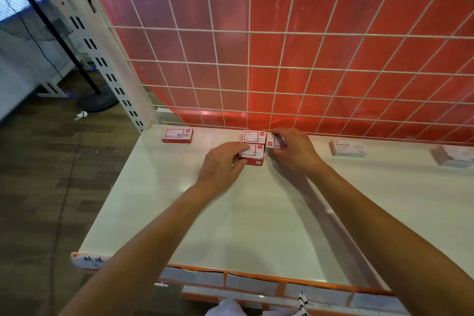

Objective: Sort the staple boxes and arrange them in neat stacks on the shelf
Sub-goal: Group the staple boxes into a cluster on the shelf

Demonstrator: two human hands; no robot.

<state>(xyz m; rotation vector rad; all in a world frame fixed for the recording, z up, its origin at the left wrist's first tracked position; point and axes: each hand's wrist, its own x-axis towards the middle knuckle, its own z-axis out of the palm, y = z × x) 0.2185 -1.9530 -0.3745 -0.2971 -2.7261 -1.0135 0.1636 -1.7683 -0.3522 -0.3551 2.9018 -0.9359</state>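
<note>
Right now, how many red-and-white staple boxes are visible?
4: lone box back left; back box mid-shelf; front box in the left hand; fourth box in the right hand. Others may hide beneath.

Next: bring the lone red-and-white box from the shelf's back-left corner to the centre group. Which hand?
Left. The left hand, gripping the front red cardboard box, lies nearer the lone red-and-white staple box; the right hand, pinching the rightmost red box, would have to cross over.

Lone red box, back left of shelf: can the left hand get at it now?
Probably yes: only bare shelf lies between the left hand and the lone red box, but that hand holds the front box.
</note>
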